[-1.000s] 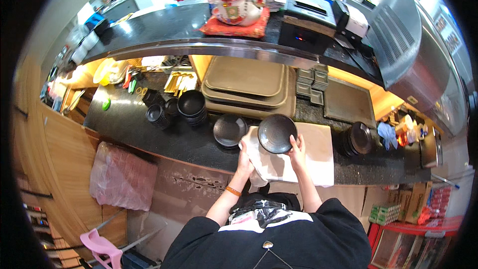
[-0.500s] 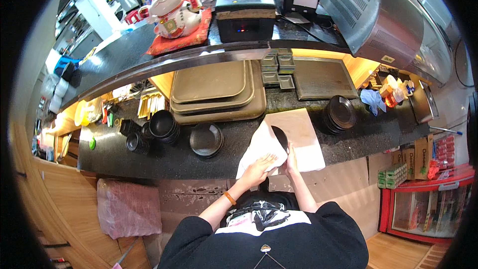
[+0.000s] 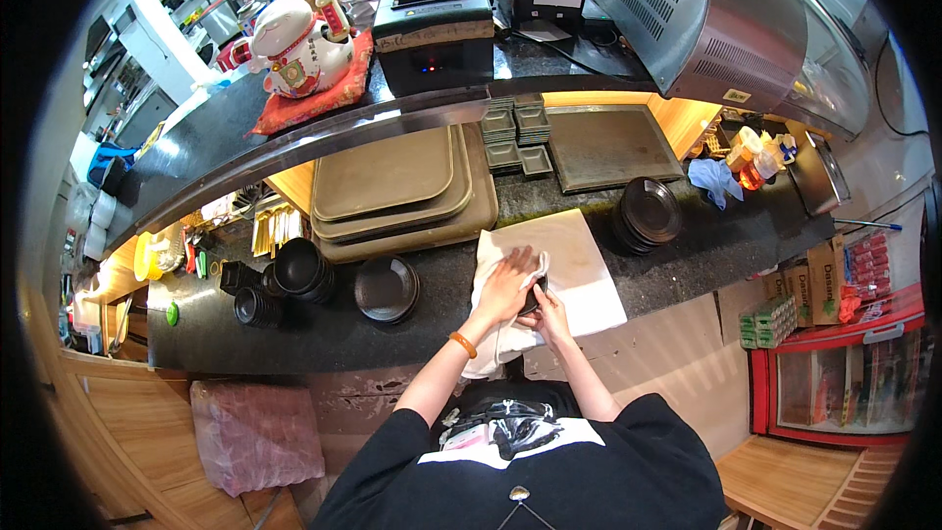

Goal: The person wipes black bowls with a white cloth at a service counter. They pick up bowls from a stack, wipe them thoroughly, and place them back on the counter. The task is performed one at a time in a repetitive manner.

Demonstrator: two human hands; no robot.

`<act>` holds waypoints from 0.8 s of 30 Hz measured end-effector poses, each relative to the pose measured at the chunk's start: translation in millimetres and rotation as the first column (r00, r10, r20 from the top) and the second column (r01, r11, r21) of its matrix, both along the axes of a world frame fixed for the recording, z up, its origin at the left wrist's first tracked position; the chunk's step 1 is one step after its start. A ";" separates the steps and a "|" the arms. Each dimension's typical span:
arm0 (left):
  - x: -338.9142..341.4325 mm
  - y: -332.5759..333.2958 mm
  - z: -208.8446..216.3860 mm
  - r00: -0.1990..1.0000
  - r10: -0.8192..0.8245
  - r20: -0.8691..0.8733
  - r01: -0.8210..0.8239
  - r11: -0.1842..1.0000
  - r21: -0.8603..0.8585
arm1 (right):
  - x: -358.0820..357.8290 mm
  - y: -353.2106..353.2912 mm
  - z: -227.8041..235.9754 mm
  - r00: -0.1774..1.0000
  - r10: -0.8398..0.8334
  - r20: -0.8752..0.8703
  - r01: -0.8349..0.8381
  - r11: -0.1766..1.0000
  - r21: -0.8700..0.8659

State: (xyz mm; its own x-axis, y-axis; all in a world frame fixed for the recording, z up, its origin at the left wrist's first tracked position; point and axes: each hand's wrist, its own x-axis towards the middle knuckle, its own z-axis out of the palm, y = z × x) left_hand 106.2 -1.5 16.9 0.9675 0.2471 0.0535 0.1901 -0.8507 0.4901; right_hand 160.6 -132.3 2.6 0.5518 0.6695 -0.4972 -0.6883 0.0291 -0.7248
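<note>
Over a pale rectangular board or folded sheet point(image 3: 591, 270), I hold a small black dish point(image 3: 532, 300), mostly hidden by my hands and a white cloth point(image 3: 485, 357). My right hand point(image 3: 551, 318) grips the dish's near right side, fingers curled round it. Pressed over the cloth and the dish, my left hand point(image 3: 508, 285) has its fingers bunched in the fabric, part of which rises between thumb and fingers. The cloth's loose end hangs past the counter's front edge. To the right stands a stack of black plates point(image 3: 652, 212); another black plate stack point(image 3: 385, 288) is on the left.
Black bowls point(image 3: 298, 267) and small black cups point(image 3: 252, 306) stand at the left. Brown trays point(image 3: 388, 172) and small square dishes point(image 3: 518, 137) sit behind, under a raised shelf point(image 3: 324, 142) bearing a lucky cat figure point(image 3: 299, 49) and printers point(image 3: 432, 39). A blue cloth point(image 3: 714, 182) lies right.
My left hand has moved up from the cloth's near edge onto the dish, taking the cloth with it. The dish is now more covered. The whole view has shifted slightly.
</note>
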 end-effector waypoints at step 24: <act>-25.5 -22.1 1.5 0.997 0.003 0.072 -0.006 0.999 0.044 | -2.5 -0.3 -14.0 0.999 0.004 0.054 -0.003 1.000 -0.030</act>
